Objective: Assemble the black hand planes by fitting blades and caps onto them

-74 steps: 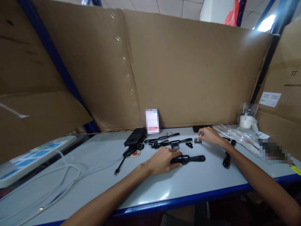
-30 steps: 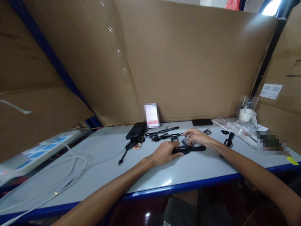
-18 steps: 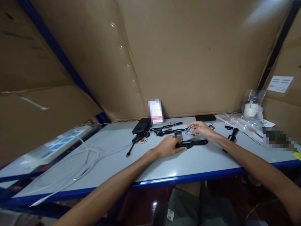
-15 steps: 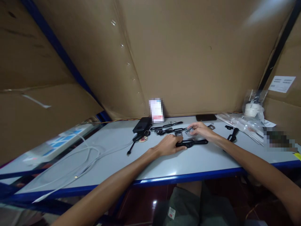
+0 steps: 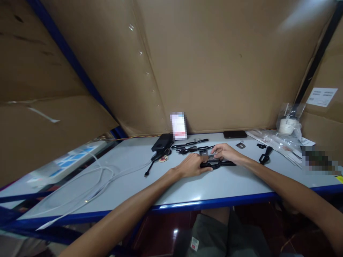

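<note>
My left hand [image 5: 192, 165] is closed on the left end of a black strap-like piece [image 5: 226, 163] lying on the grey table. Just above that piece, my right hand [image 5: 225, 152] pinches a small clear item [image 5: 211, 157], partly hidden by the fingers. Behind both hands lie a black slotted strap [image 5: 193, 149] and a second black strap [image 5: 190, 143]. A small grey plate [image 5: 240, 145] sits to the right of my right hand, and another black piece [image 5: 265, 155] is farther right.
A black box [image 5: 162, 142] and white cables [image 5: 100, 178] are on the left. An upright lit phone [image 5: 178, 125] stands at the back, with a dark phone [image 5: 235, 134] lying to its right. Plastic bags [image 5: 276, 141] and a wrapped cup [image 5: 286, 125] are at the right.
My right hand has moved slightly down and left with the small clear item, closer to the black piece. My left hand stays in place.
</note>
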`<action>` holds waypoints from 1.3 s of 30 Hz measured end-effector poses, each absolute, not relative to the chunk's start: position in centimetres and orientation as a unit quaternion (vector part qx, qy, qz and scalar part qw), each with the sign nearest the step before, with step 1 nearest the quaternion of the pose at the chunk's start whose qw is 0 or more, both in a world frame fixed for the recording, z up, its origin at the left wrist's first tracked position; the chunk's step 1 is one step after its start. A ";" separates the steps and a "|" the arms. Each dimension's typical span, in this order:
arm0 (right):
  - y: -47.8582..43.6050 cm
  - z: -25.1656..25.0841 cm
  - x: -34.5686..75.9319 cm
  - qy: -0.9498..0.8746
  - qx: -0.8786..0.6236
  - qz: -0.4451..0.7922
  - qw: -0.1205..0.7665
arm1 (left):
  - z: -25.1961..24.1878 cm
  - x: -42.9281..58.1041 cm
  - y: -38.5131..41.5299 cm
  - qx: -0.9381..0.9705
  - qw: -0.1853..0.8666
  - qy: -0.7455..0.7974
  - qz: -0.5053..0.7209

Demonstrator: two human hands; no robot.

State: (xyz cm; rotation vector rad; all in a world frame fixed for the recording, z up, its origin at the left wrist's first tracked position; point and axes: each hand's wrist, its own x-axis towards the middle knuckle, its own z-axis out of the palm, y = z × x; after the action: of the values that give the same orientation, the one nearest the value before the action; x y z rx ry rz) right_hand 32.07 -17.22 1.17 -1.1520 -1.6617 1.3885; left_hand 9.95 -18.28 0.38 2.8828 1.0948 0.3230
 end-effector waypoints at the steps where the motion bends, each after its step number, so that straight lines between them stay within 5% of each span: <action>1: -17.2 1.0 32.0 -0.648 -0.446 0.522 0.331 | 0.3 9.9 -18.2 0.930 0.022 0.353 0.105; 14: -16.6 0.9 32.5 -0.722 -0.446 0.454 0.271 | 0.7 9.9 -18.3 0.938 0.028 0.337 0.079; 39: -16.5 1.1 32.9 -0.775 -0.450 0.338 0.288 | 1.1 9.5 -18.3 0.948 0.032 0.307 0.071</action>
State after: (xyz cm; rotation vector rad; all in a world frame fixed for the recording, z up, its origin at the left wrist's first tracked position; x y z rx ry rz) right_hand 32.87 -16.46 1.06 -1.2009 -2.0695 0.9016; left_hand 9.52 -18.31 1.09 2.9206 0.9468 0.2197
